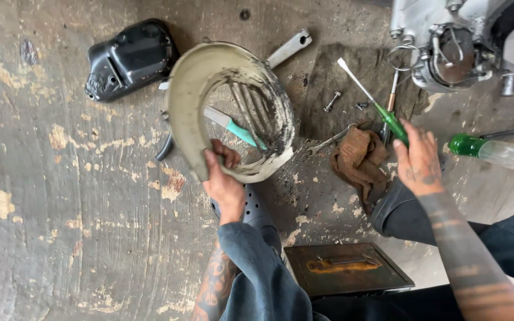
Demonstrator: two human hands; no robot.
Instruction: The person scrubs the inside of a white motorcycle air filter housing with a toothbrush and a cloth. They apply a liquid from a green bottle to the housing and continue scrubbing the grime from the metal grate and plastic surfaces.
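Note:
My left hand (pixel 224 178) grips the lower rim of a round, dirty cream-coloured cover (pixel 194 89) with slotted vents, holding it tilted above the floor. Through its opening a teal-handled tool (pixel 233 128) shows on the ground. My right hand (pixel 417 160) is closed on a green-handled screwdriver (pixel 382 110), its shaft pointing up and to the left over a dark rag. A brown crumpled cloth (pixel 357 157) lies just left of that hand.
A black metal cover (pixel 129 59) lies at upper left, a grey engine (pixel 459 44) at upper right. Loose bolts (pixel 332 101), a wrench (pixel 290 47), a green-capped plastic bottle (pixel 495 151) and a rusty flat box (pixel 346 267) lie on the worn concrete floor.

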